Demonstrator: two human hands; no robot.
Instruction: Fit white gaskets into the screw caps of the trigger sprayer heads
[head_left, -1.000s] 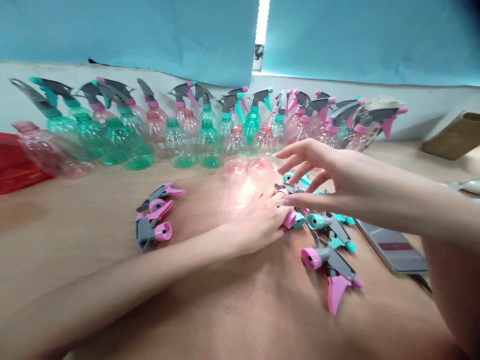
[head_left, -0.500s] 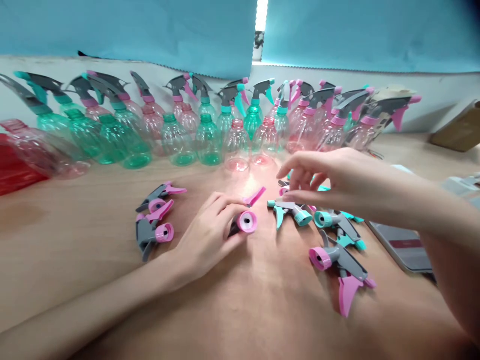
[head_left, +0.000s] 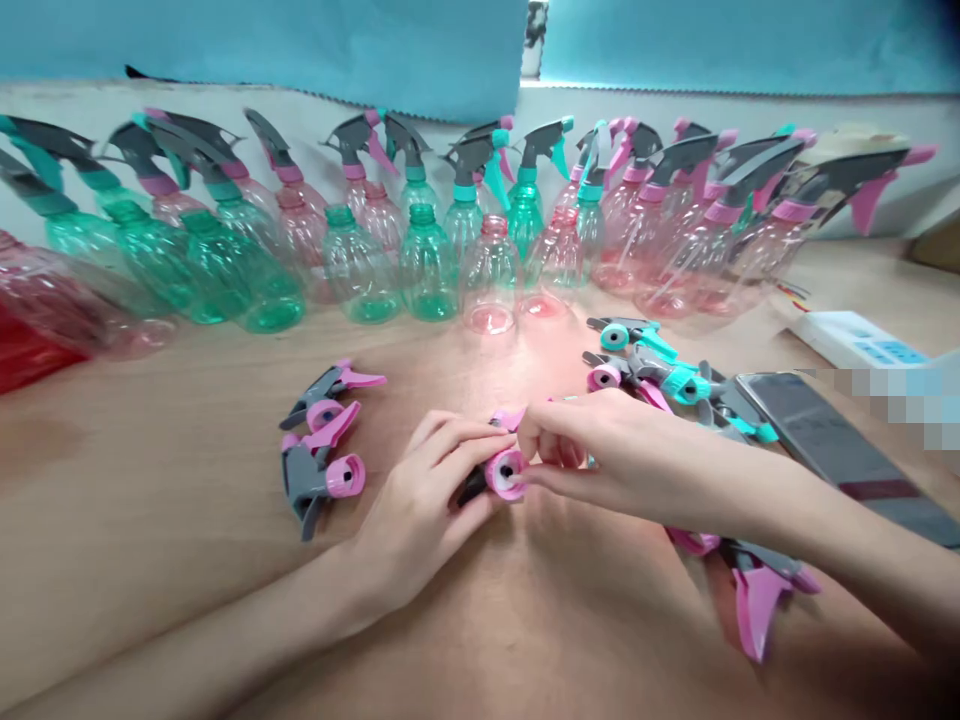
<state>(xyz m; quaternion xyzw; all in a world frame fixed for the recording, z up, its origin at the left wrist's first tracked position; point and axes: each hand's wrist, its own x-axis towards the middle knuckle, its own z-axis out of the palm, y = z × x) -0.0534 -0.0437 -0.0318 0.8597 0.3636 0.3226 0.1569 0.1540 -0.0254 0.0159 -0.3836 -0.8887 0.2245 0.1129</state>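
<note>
My left hand [head_left: 427, 500] is closed around a grey spray head with a pink collar [head_left: 504, 472], its pink trigger poking out behind my fingers. My right hand [head_left: 600, 455] has its fingers pinched together right at the open face of that pink collar, touching it; what the fingertips hold, if anything, is too small to make out. Both hands rest low over the wooden table [head_left: 187, 500] near its middle. To the left lie two or three grey and pink spray heads [head_left: 319, 445] in a small group.
Several loose spray heads in teal and pink [head_left: 660, 375] lie right of my hands, one pink one [head_left: 757, 590] under my right forearm. A row of green and pink bottles [head_left: 420, 260], some capped, lines the back. A phone [head_left: 840, 440] lies at right.
My left hand picked a pink-collared spray head from the pile and drew it left. My right hand left the pile and came to the collar. The view tilted down.
</note>
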